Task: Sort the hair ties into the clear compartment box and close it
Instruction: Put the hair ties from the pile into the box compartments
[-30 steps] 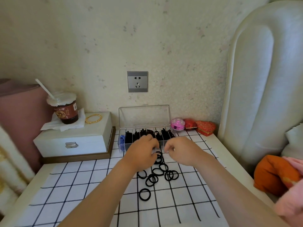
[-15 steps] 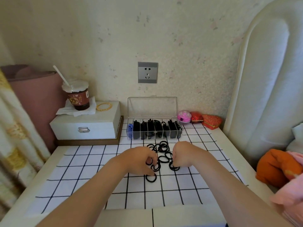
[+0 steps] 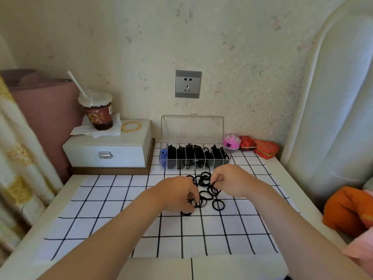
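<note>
A white jewelry case (image 3: 109, 147) is sitting at ten o'clock on the grid-patterned cloth (image 3: 113, 217), carrying a brown drink cup (image 3: 99, 112) on a napkin (image 3: 96, 129) and a gold bangle (image 3: 131, 126). Red trinket boxes (image 3: 262, 148) and a pink ball (image 3: 232, 142) are resting at two o'clock; a wall socket (image 3: 188, 84) is showing at twelve.

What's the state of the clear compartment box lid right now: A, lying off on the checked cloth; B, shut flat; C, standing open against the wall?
C: the lid stands upright behind the clear compartment box, whose compartments are exposed.
</note>
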`<control>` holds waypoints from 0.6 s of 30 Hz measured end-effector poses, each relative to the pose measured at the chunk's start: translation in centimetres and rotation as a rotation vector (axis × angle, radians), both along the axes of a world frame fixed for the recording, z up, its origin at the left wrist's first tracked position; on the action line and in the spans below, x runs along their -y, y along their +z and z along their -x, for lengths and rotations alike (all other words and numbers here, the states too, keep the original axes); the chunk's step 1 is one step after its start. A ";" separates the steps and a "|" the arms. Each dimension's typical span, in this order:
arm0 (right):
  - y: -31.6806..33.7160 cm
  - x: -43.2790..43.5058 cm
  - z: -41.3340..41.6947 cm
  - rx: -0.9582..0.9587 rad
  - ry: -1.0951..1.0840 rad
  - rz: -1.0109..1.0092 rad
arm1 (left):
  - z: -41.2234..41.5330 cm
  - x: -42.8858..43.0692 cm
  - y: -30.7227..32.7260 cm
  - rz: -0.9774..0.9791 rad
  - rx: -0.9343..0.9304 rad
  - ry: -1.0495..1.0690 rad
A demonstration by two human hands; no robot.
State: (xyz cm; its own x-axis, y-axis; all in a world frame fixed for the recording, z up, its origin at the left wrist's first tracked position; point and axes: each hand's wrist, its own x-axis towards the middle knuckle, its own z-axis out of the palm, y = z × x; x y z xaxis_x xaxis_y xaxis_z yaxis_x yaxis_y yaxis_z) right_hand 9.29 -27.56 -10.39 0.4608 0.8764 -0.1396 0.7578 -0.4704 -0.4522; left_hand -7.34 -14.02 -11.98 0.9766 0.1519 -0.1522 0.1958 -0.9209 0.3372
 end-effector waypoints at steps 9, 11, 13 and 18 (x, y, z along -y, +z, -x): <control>-0.9 -1.2 0.6 0.204 0.086 0.190 | -0.6 1.0 -0.4 -0.086 0.075 -0.023; -1.1 -1.2 0.6 0.145 0.102 0.170 | -0.6 1.0 -0.3 -0.108 0.085 -0.033; -0.7 -1.0 0.7 0.081 0.101 0.117 | -0.6 1.1 -0.4 -0.107 0.125 -0.037; 0.5 -0.1 0.1 -0.123 -0.027 -0.100 | -0.8 0.4 0.0 0.070 0.187 0.051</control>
